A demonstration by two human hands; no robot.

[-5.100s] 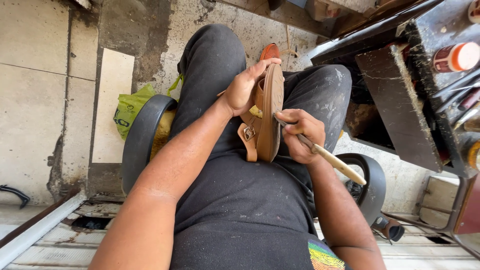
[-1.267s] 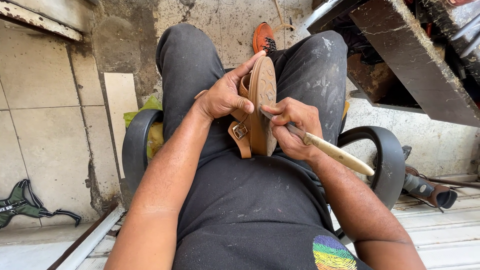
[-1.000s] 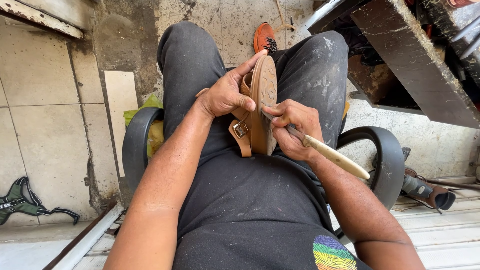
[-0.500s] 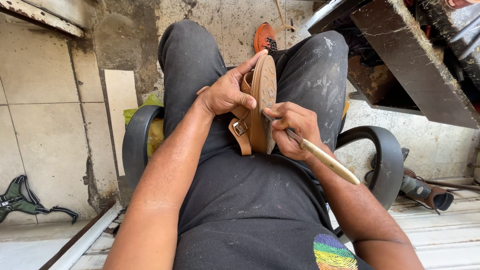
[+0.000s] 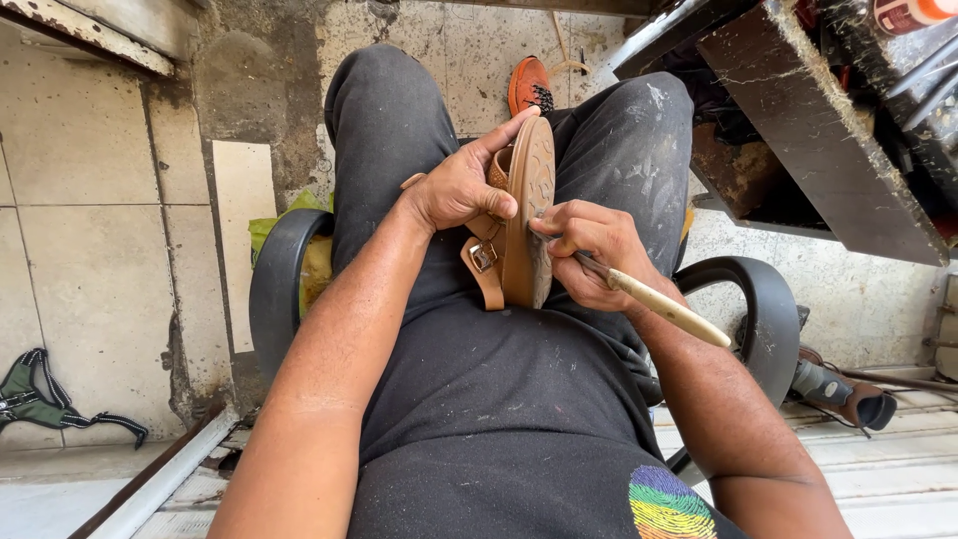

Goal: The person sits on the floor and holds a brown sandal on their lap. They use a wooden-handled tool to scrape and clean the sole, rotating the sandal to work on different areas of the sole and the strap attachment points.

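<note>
A tan leather sandal [image 5: 527, 215] stands on edge on my lap, its patterned sole facing right and its buckled strap [image 5: 484, 262] hanging at the left. My left hand [image 5: 461, 185] grips the sandal from the left, fingers wrapped over its upper end. My right hand [image 5: 597, 250] is closed around a tool with a pale wooden handle [image 5: 667, 307]; the tool's tip rests against the sole's edge and is hidden by my fingers. I sit in a chair, legs in dark stained trousers.
Black chair armrests [image 5: 274, 289] curve on both sides. A dark, dusty workbench [image 5: 828, 130] stands at the upper right. An orange shoe [image 5: 529, 85] lies on the floor between my legs. A green strap [image 5: 40, 399] lies at the left; a dark tool [image 5: 838, 394] lies at the right.
Over five seconds the view has shifted slightly left and down. Both hands keep their hold; the right hand and tool have moved in small strokes along the sole's edge.
</note>
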